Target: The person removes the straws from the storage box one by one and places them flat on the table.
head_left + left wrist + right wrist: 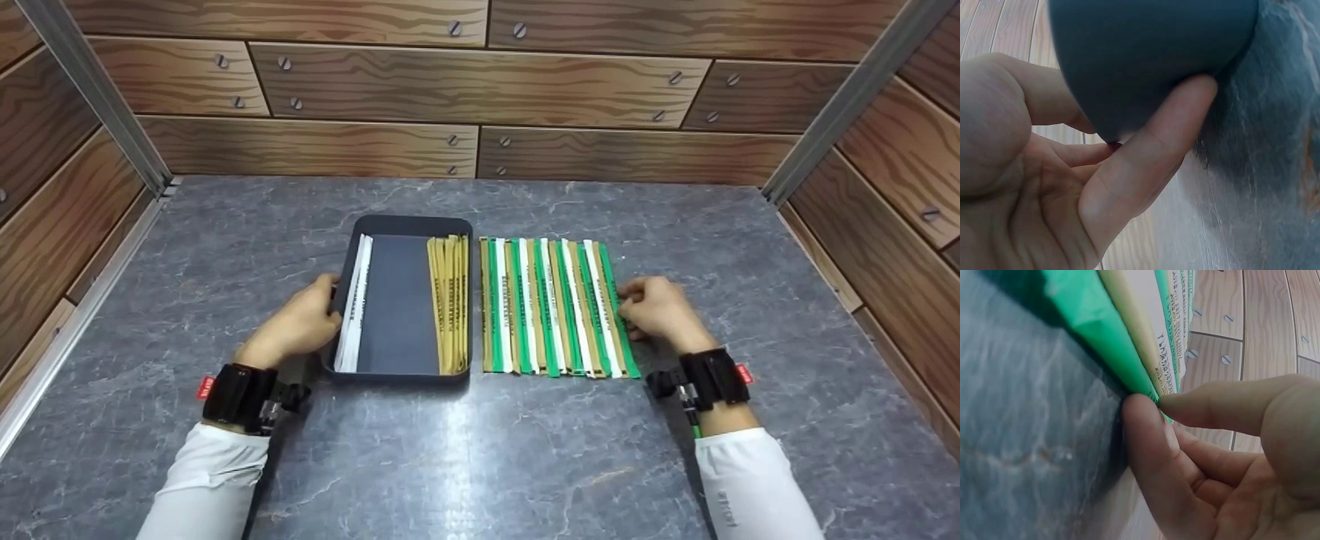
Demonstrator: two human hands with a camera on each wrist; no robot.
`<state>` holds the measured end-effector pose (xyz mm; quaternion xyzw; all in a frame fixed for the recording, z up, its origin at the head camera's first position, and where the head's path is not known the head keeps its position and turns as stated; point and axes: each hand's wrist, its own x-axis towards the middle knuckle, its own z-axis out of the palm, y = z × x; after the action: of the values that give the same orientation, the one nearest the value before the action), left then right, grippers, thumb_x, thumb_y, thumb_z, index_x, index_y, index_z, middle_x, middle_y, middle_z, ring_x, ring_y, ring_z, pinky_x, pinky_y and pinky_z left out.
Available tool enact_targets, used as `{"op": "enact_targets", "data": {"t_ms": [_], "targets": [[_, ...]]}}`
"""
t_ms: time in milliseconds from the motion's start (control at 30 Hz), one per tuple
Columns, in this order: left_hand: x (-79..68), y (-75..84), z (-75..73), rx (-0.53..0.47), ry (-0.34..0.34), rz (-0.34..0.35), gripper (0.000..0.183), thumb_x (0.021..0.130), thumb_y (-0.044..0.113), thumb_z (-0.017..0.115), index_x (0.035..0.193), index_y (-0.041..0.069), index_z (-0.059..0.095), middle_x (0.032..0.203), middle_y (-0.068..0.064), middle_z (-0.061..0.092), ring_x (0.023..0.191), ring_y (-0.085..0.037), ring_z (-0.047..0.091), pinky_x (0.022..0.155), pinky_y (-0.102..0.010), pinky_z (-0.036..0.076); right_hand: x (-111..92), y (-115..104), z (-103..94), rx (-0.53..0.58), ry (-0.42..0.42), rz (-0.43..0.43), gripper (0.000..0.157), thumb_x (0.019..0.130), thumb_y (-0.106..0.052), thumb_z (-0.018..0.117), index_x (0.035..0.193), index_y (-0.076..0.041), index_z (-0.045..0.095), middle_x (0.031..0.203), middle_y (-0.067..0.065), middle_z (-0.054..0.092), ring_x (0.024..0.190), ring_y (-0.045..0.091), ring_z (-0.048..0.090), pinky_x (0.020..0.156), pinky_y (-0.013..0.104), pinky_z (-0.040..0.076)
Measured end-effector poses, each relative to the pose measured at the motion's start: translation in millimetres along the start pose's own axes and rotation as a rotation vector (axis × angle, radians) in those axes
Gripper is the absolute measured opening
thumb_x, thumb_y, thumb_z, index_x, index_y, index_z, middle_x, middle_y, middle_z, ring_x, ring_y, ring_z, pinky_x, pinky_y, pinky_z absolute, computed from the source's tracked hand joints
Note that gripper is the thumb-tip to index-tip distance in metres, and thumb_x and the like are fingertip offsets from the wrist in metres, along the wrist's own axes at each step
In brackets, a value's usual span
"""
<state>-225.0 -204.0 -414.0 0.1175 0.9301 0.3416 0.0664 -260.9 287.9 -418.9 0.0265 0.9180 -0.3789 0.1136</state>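
A dark grey rectangular tray (401, 300) lies left of centre, with white stick packets (354, 307) along its left side and a bundle of gold ones (450, 307) along its right. My left hand (300, 319) grips the tray's left wall; in the left wrist view a digit presses the tray's outer side (1145, 50). Beside the tray, slim stick packets in green, white and gold form a side-by-side row (544, 307). At the row's right end my right hand (656, 307) pinches the outermost green packet (1095, 332) between thumb and finger along its edge.
Under everything is a grey marbled tabletop (465, 465). Wood-patterned panels (480, 82) enclose it at the back and both sides, with metal posts (112, 105) at the back corners. Each wrist wears a black strap (240, 394) with a small camera.
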Motion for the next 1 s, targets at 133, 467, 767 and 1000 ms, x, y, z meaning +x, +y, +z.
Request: {"op": "enact_targets", "data": {"t_ms": [133, 467, 767, 1000], "targets": [[-1.0, 0.3, -0.4, -0.013, -0.005, -0.003, 0.058, 0.092, -0.004, 0.049, 0.146, -0.019, 0.033, 0.133, -0.041, 0.056, 0.128, -0.052, 0.053, 0.113, -0.061, 0.041, -1.0, -1.5, -1.1, -0.001, -0.004, 0.007, 0.047, 0.096, -0.004, 0.055, 0.139, 0.014, 0.054, 0.115, 0.028, 0.065, 0.070, 0.019, 0.066, 0.061, 0.032, 0.061], [-0.7, 0.8, 0.7, -0.023, -0.008, -0.012, 0.059, 0.093, -0.004, 0.050, 0.147, -0.019, 0.033, 0.135, -0.042, 0.054, 0.129, -0.053, 0.052, 0.114, -0.061, 0.040, -16.2, -40.5, -0.3, -0.125, 0.150, -0.167, 0.048, 0.097, -0.013, 0.063, 0.141, 0.007, 0.057, 0.120, 0.023, 0.067, 0.097, 0.031, 0.067, 0.076, 0.038, 0.057], [1.8, 0.9, 0.6, -0.017, -0.014, -0.030, 0.061, 0.093, -0.004, 0.050, 0.149, -0.017, 0.031, 0.137, -0.042, 0.053, 0.131, -0.052, 0.051, 0.115, -0.060, 0.040, -24.8, -135.3, 31.2, -0.126, 0.114, -0.425, 0.046, 0.095, -0.013, 0.067, 0.138, 0.001, 0.061, 0.122, 0.016, 0.069, 0.093, 0.025, 0.069, 0.076, 0.038, 0.061], [1.4, 1.7, 0.2, -0.015, -0.015, -0.029, 0.061, 0.092, -0.005, 0.050, 0.149, -0.017, 0.031, 0.137, -0.041, 0.053, 0.131, -0.052, 0.052, 0.114, -0.060, 0.041, -22.3, -210.7, 81.1, -0.244, -0.028, -0.569, 0.047, 0.095, -0.012, 0.069, 0.139, 0.000, 0.061, 0.122, 0.013, 0.068, 0.102, 0.024, 0.065, 0.088, 0.035, 0.058]]}}
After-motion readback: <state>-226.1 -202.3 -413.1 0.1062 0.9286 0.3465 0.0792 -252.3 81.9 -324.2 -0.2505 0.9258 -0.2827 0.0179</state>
